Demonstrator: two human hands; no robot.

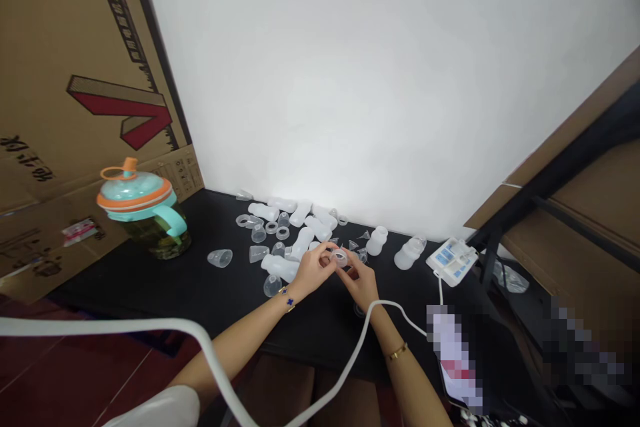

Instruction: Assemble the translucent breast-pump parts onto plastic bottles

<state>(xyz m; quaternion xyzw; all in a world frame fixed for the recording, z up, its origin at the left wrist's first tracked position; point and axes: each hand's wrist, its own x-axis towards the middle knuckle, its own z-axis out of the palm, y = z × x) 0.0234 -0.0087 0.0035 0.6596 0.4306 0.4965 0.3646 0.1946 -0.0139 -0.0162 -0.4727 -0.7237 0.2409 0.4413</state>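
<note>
My left hand (pixel 314 269) and my right hand (pixel 362 281) meet above the black table, both with fingers closed on a translucent bottle collar ring (pixel 340 257). Whether a teat sits inside the ring is too small to tell. Behind and left of my hands lie several white baby bottle bodies (pixel 281 268), with loose rings (pixel 283 233) and clear domed caps (pixel 220 258) among them. Small clear teats (pixel 353 245) lie just beyond my right hand. To the right, one bottle body (pixel 377 241) stands without a cap; a capped bottle (pixel 411 253) is farther right.
A teal and orange lidded jug (pixel 145 213) stands at the left by a large cardboard box (pixel 75 113). At the right are a white power strip (pixel 451 261) and a phone (pixel 456 363). A white cable (pixel 367 327) loops across in front of my right forearm.
</note>
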